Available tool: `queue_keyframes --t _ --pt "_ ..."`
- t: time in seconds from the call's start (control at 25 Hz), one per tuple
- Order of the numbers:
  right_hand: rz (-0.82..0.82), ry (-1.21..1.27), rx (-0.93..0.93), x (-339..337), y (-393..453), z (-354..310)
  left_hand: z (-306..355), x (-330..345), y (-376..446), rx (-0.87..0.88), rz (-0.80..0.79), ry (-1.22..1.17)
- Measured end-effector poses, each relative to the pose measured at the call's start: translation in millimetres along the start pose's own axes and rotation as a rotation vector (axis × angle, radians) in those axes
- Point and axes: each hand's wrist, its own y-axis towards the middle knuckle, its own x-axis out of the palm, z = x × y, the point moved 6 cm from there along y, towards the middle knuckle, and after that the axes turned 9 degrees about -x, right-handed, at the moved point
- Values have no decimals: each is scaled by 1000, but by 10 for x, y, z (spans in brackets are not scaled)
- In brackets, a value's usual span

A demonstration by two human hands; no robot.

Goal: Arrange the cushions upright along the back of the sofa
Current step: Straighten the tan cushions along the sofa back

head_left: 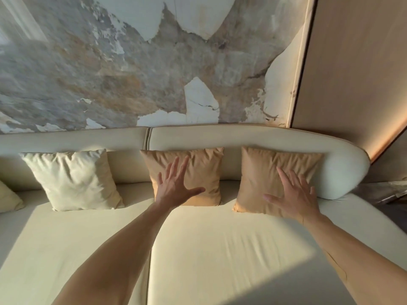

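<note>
Both hands flat, fingers spread: left hand (176, 186) on middle tan cushion (198, 170), right hand (293, 194) on right tan cushion (275, 172). Both cushions upright against sofa back (253, 135), straight ahead of fingertips; cream cushion (72, 179) left.

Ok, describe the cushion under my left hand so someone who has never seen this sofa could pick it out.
Start at the long cream sofa under the peeling wall and find the piped seam in its backrest. Just right of that seam a tan square fabric cushion leans upright, the open left hand flat on it. It is the middle one: a cream cushion stands to its left, and the other tan cushion sits by the rounded end.
</note>
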Motion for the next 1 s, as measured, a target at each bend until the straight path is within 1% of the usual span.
queue_keyframes --t 0.16,0.32,0.44,0.56,0.72,0.8,1.0 --pt "23 -5 16 -188 -263 889 690 291 -189 -11 11 12" --pt "-10 4 52 -297 -553 1828 1350 530 -492 -44 34 -25" --pt "-28 17 72 -331 -690 2261 1671 655 -622 -39 56 -19" --pt "-45 33 69 -294 -692 2466 1786 797 -650 -45 51 -7" --pt "-73 47 49 -133 -534 2553 1828 1067 -473 -35 32 -23" --pt "-69 51 41 -23 -369 2584 1847 1244 -319 -10 25 -31" --pt "-34 101 56 332 131 2643 1721 1753 117 -15 -46 -12"
